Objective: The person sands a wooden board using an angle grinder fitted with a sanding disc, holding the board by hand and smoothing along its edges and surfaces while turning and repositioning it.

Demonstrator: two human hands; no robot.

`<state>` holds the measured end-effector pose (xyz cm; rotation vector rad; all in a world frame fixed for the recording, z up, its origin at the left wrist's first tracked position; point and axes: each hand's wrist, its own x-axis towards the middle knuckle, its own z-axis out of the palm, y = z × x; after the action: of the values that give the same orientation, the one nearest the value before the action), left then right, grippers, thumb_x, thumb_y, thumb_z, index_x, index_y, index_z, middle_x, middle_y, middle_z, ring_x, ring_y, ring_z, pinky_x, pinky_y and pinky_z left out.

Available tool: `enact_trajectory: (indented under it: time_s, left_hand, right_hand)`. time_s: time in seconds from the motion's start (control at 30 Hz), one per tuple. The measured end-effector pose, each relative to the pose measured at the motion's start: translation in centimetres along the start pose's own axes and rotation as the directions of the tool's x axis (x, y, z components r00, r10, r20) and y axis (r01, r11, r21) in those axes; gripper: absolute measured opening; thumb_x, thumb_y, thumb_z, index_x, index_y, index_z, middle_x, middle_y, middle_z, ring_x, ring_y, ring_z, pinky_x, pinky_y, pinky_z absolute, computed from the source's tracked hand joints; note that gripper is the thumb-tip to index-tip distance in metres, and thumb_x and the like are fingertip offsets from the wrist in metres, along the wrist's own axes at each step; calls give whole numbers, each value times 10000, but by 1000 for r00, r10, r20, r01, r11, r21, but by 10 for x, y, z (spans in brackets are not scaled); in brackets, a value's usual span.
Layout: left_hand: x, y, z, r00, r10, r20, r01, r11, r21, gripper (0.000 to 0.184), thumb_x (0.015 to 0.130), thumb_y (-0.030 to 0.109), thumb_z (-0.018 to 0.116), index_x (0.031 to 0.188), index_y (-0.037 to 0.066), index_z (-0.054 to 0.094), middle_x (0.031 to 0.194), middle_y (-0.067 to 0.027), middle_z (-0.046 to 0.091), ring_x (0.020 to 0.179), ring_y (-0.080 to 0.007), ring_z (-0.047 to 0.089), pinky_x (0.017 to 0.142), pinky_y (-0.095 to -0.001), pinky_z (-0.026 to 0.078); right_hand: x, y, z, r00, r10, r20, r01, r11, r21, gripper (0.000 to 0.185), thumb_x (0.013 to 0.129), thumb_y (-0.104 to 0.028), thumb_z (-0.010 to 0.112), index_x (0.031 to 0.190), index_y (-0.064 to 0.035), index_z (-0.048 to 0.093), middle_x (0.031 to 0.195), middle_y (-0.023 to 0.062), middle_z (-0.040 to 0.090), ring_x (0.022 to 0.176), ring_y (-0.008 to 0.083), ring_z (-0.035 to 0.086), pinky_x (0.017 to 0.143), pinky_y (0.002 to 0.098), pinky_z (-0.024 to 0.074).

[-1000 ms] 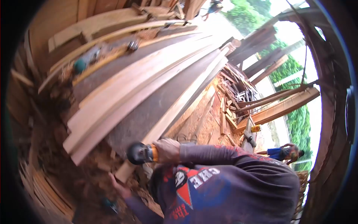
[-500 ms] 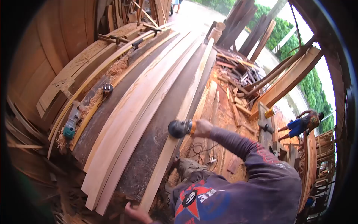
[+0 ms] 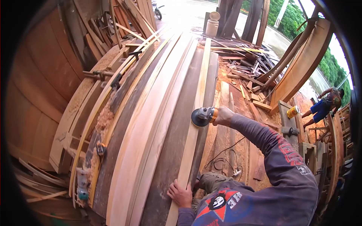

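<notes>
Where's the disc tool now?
The disc tool is just right of centre in the head view, in the right hand, over the narrow wooden strip.

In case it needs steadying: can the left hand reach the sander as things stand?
Likely yes: the left hand rests on the strip, which looks bare up to the sander; the right hand holds only its rear end.

Bench (image 3: 177, 128); strip (image 3: 188, 150), planks (image 3: 151, 113) (pale) atop
</notes>
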<state>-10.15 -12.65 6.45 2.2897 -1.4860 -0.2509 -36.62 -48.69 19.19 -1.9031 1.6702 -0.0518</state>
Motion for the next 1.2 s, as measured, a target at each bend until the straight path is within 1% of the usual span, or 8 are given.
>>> enact_trajectory:
  time_s: [0.33, 0.4, 0.77, 0.87, 0.97, 1.1, 1.17, 1.2]
  left_hand:
    - [60, 36, 10, 990, 75, 123, -77, 997, 8, 567, 735, 316, 835, 1198, 67, 622, 1123, -122, 670, 1038, -377, 622, 928, -516, 492]
    - [64, 36, 14, 989, 81, 123, -83, 997, 4, 557, 738, 312, 837, 1191, 65, 628, 1117, -123, 673, 1032, -378, 622, 923, -512, 496]
    - [61, 35, 16, 991, 84, 108, -82, 996, -20, 553, 724, 303, 868, 1170, 62, 649, 1077, -139, 668, 1013, -404, 614, 905, -530, 500]
    - [62, 39, 16, 992, 83, 92, -84, 996, 15, 568, 702, 283, 848, 1197, 85, 654, 1109, -110, 672, 990, -385, 623, 898, -533, 512]
    - [59, 29, 25, 990, 86, 109, -90, 995, 32, 610, 677, 283, 849, 1215, 77, 647, 1129, -115, 672, 1005, -385, 624, 897, -535, 511]
    - [62, 26, 31, 991, 80, 107, -83, 996, 28, 631, 669, 300, 845, 1214, 59, 640, 1146, -140, 665, 1011, -405, 620, 910, -545, 509]
    - [63, 36, 23, 990, 95, 106, -96, 995, -1, 602, 660, 247, 862, 1184, 48, 642, 1096, -154, 668, 995, -427, 623, 899, -551, 516]
    - [61, 38, 20, 989, 74, 127, -75, 997, 1, 602, 660, 247, 862, 1184, 48, 642, 1096, -154, 668, 995, -427, 623, 899, -551, 516]
  right_hand:
    - [98, 30, -77, 999, 9, -47, -7, 999, 40, 436, 656, -266, 848, 993, -3, 759, 846, 192, 760, 800, 290, 766, 752, 395, 611]
    - [122, 46, -87, 992, 121, -43, -123, 990, -68, 402, 650, -255, 848, 945, 4, 762, 838, 192, 759, 776, 301, 764, 724, 400, 608]
    - [167, 42, -141, 983, 131, -131, -107, 979, 172, 350, 639, -210, 865, 880, 25, 768, 840, 197, 754, 776, 305, 744, 758, 398, 598]
    - [211, 73, -149, 981, 156, -115, -150, 987, 62, 402, 639, -235, 852, 943, 16, 774, 890, 191, 763, 829, 280, 762, 753, 380, 604]
    - [252, 110, -153, 978, 152, -141, -124, 974, 190, 382, 635, -227, 844, 916, 23, 778, 879, 187, 764, 787, 281, 757, 704, 391, 607]
    - [267, 92, -197, 971, 122, -203, -87, 981, 172, 378, 612, -193, 865, 894, 41, 770, 837, 167, 746, 769, 265, 730, 722, 376, 585]
    - [305, 107, -207, 971, 177, -164, -182, 983, -19, 396, 593, -196, 871, 894, 41, 773, 845, 173, 751, 774, 259, 733, 723, 378, 587]
    - [315, 101, -214, 961, 231, -153, -229, 973, 34, 387, 590, -196, 867, 883, 37, 770, 842, 176, 750, 765, 261, 729, 724, 380, 587]
